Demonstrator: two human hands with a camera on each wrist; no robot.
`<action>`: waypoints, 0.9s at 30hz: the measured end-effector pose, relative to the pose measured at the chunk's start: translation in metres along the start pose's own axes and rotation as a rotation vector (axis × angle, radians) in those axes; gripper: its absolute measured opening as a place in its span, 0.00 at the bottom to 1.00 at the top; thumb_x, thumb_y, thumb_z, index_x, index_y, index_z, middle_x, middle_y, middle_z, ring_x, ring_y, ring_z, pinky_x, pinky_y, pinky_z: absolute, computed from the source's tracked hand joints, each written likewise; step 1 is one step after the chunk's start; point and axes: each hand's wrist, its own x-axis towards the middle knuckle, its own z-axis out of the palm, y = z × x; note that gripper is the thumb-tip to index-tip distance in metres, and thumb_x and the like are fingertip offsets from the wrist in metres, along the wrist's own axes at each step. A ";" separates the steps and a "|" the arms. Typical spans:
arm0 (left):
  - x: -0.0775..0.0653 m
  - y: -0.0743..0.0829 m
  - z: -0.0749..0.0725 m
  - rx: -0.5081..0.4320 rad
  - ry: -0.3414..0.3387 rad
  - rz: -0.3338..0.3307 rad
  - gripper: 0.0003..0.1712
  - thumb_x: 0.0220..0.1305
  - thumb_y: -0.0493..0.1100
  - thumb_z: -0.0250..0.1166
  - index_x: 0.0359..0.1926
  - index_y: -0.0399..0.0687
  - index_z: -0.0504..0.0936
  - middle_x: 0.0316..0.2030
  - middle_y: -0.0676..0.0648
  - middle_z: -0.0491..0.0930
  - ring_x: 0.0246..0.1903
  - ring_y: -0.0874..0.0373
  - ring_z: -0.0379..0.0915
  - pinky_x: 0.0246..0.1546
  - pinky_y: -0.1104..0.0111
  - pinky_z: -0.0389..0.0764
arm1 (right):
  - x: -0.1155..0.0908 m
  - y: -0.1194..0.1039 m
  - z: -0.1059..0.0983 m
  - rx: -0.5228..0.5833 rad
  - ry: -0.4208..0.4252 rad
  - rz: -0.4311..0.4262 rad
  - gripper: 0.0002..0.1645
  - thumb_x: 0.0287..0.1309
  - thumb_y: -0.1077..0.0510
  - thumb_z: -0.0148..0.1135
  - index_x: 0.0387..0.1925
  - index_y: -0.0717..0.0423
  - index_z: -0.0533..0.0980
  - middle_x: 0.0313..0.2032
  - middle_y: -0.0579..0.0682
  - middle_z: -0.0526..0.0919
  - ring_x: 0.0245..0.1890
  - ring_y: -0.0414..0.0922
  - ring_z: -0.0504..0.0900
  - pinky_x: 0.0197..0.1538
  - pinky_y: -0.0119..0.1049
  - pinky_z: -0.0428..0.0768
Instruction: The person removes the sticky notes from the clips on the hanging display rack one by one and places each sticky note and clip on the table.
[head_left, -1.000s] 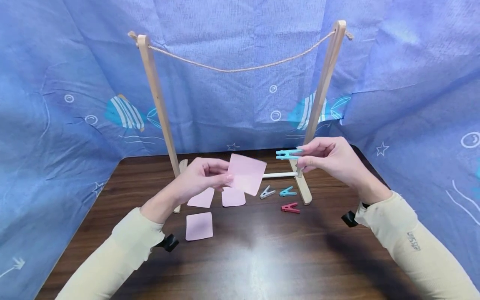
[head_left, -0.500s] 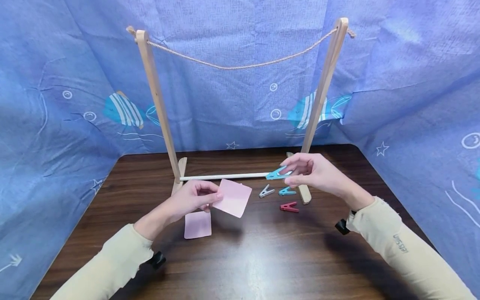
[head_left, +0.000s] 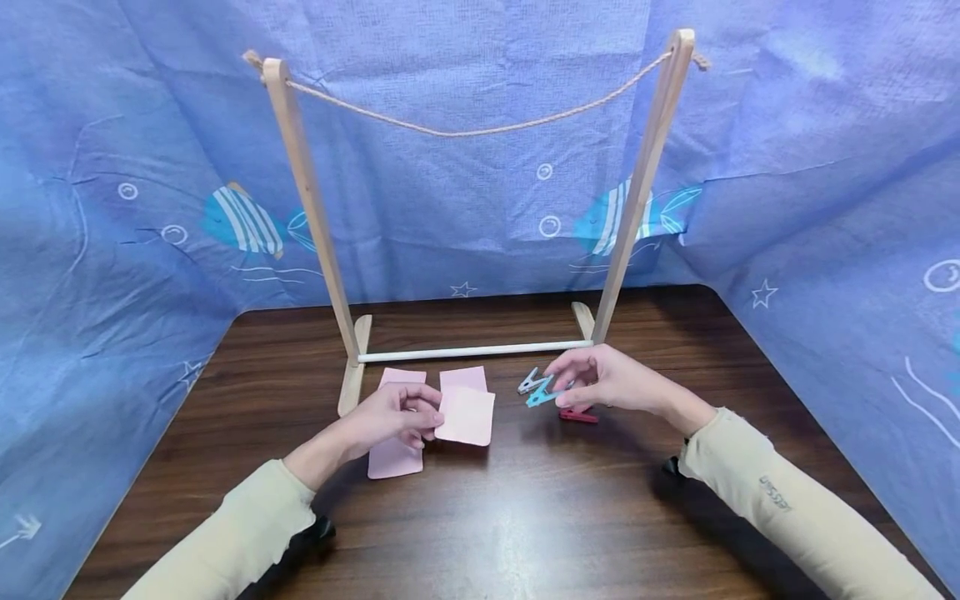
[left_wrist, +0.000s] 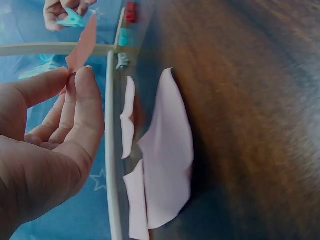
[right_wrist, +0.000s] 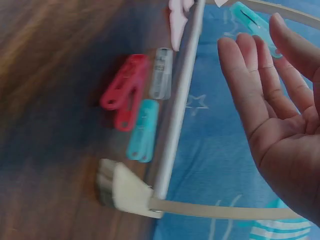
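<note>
My left hand [head_left: 392, 414] pinches a pink paper square [head_left: 467, 417] by its left edge, a little above the table. In the left wrist view the pinched paper [left_wrist: 82, 45] appears nearly edge-on between thumb and fingers. My right hand [head_left: 611, 383] holds a turquoise clothespin [head_left: 542, 393] at the fingertips, above the other pegs. Under it lie a grey-white clothespin [head_left: 528, 382] and a red clothespin [head_left: 579, 415]. A second turquoise clothespin [right_wrist: 143, 131], mostly hidden in the head view, shows in the right wrist view. Three more pink squares lie around my left hand, the nearest paper [head_left: 395, 461] partly covered.
Behind the hands stands a wooden frame with a left post [head_left: 315, 200], a right post [head_left: 641, 192] and a sagging rope [head_left: 450, 133]. A white rod [head_left: 472, 351] joins its feet low down. Blue fish-print cloth [head_left: 480, 217] surrounds the dark wooden table [head_left: 510, 525].
Both hands have come down towards the table, still holding the paper and the turquoise clothespin. The right hand has also moved left, and the paper has turned more level.
</note>
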 end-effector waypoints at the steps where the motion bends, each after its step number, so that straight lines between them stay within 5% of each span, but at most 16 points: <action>1: 0.000 -0.002 0.001 0.001 -0.002 -0.005 0.22 0.67 0.35 0.68 0.56 0.27 0.74 0.34 0.45 0.84 0.32 0.56 0.82 0.31 0.64 0.87 | 0.001 0.004 0.001 0.012 -0.005 0.017 0.23 0.59 0.64 0.73 0.54 0.67 0.78 0.40 0.60 0.87 0.34 0.57 0.87 0.37 0.53 0.87; 7: -0.001 -0.011 0.006 0.012 -0.023 -0.008 0.23 0.67 0.34 0.68 0.58 0.27 0.73 0.33 0.44 0.84 0.32 0.55 0.82 0.30 0.66 0.86 | 0.004 0.021 0.007 0.052 -0.007 0.122 0.22 0.59 0.65 0.73 0.53 0.68 0.77 0.36 0.58 0.87 0.26 0.53 0.85 0.27 0.40 0.84; 14: -0.005 -0.019 0.008 0.015 -0.040 -0.070 0.23 0.66 0.34 0.69 0.58 0.30 0.73 0.33 0.43 0.84 0.32 0.53 0.82 0.28 0.67 0.85 | 0.004 0.030 0.018 0.097 -0.013 0.242 0.24 0.59 0.63 0.74 0.54 0.65 0.76 0.36 0.55 0.86 0.29 0.51 0.88 0.32 0.50 0.88; 27: -0.005 -0.022 0.007 0.023 -0.036 -0.085 0.22 0.66 0.34 0.68 0.58 0.30 0.74 0.33 0.42 0.85 0.32 0.54 0.83 0.27 0.67 0.86 | 0.003 0.038 0.025 0.047 0.003 0.327 0.22 0.58 0.64 0.73 0.53 0.63 0.76 0.35 0.56 0.88 0.25 0.50 0.87 0.28 0.47 0.88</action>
